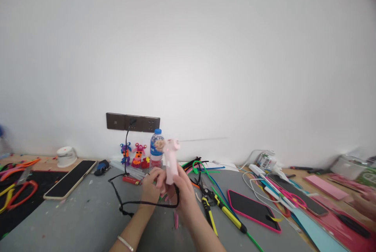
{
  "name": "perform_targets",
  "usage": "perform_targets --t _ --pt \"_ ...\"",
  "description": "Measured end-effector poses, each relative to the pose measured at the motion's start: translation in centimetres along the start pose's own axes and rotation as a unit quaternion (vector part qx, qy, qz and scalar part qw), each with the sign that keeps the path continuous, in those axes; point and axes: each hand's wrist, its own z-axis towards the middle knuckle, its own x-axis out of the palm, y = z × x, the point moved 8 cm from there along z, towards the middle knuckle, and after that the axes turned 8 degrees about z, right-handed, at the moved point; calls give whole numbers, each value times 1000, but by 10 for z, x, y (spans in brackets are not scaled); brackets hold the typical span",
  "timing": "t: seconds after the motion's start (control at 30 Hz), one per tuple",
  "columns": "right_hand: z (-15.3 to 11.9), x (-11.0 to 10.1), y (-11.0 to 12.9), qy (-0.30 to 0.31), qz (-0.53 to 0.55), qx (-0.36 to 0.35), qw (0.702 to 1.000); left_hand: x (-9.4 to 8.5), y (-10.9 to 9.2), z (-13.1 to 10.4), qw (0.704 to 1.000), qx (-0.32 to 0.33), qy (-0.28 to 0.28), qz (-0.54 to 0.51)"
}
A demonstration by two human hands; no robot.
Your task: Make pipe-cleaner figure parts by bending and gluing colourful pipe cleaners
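A pale pink glue gun (171, 160) stands upright in front of me, its handle gripped by my right hand (185, 193). Its black cord (147, 203) loops past my wrists and up to the wall socket. A thin, blurred grey rod (204, 139) sticks out to the right from the gun's top. At the gun's left end is a beige, smeared shape I cannot identify. My left hand (152, 185) is closed right beside the handle, its fingers curled. Whatever it pinches, if anything, is hidden. Small pink strips (176, 219) lie below the hands.
Behind the hands stand a water bottle (156, 148) and two colourful figures (138, 156). Yellow-black pliers (223, 209) and a pink-cased phone (254, 209) lie right; another phone (71, 179) and scissors (22, 195) lie left. Another person's hand (364, 205) shows at far right.
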Motion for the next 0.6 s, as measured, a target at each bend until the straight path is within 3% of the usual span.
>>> perform_targets --t 0.1,0.23,0.4,0.6 --pt "-1 -28 22 -26 54 -13 998 2 7 7 1000 -5 22 18" --pt "-5 -58 25 -57 72 38 995 -3 11 9 999 -22 -11 30" --pt "-13 -95 -2 -75 81 78 991 -8 11 13 998 -24 -37 34" --pt "-18 -126 -35 -87 -26 79 993 -11 10 18 998 -18 -45 41"
